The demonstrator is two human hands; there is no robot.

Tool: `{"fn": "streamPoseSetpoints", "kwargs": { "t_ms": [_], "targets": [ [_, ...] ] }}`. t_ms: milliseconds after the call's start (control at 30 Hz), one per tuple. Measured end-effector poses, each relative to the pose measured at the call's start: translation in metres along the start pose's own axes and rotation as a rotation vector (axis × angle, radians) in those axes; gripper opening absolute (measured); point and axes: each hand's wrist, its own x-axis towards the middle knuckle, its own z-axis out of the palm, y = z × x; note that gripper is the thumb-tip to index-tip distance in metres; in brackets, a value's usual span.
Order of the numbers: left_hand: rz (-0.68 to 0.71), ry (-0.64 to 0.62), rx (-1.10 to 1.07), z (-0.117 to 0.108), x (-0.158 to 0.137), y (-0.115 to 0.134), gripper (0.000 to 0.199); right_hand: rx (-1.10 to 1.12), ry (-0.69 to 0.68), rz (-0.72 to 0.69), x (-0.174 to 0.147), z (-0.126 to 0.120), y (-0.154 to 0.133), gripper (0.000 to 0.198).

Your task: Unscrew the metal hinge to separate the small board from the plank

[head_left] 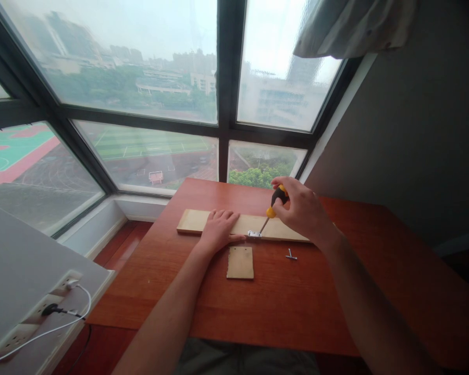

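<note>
A long wooden board (250, 225) lies across the table. My left hand (220, 229) rests flat on its left part, fingers spread, with the thumb beside a small metal hinge (254, 234) at the board's near edge. My right hand (305, 208) is closed around the yellow and black handle of a screwdriver (271, 213). The tool stands tilted, its tip down at the hinge's right side; whether it sits in a screw is too small to tell. Nearer to me lie a small wooden piece (240, 263) with two holes along its far edge and a couple of screws (291, 255).
The reddish-brown wooden table (156, 291) reaches to a large window (140, 151) at the back. On the left, a low white wall holds sockets (39, 308) with a white cable (89, 299) and a black plug (51, 309). A curtain (355, 28) hangs at upper right.
</note>
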Motion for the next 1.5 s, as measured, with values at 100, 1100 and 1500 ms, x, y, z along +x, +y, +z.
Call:
{"fn": "streamPoseSetpoints", "kwargs": {
  "t_ms": [100, 1100, 1500],
  "targets": [
    [0.0, -0.001, -0.003, -0.0004, -0.0001, 0.0, 0.069, -0.04, -0.002, 0.027, -0.0002, -0.0019, -0.0029, 0.025],
    [0.001, 0.0, -0.007, -0.0004, -0.0005, -0.0001, 0.069, -0.129, 0.009, 0.044, 0.0049, 0.0025, -0.0021, 0.025],
    [-0.007, -0.011, -0.001, 0.0003, 0.0001, -0.0006, 0.072, -0.017, -0.003, -0.005, 0.0049, 0.003, -0.0001, 0.033]
  ]
}}
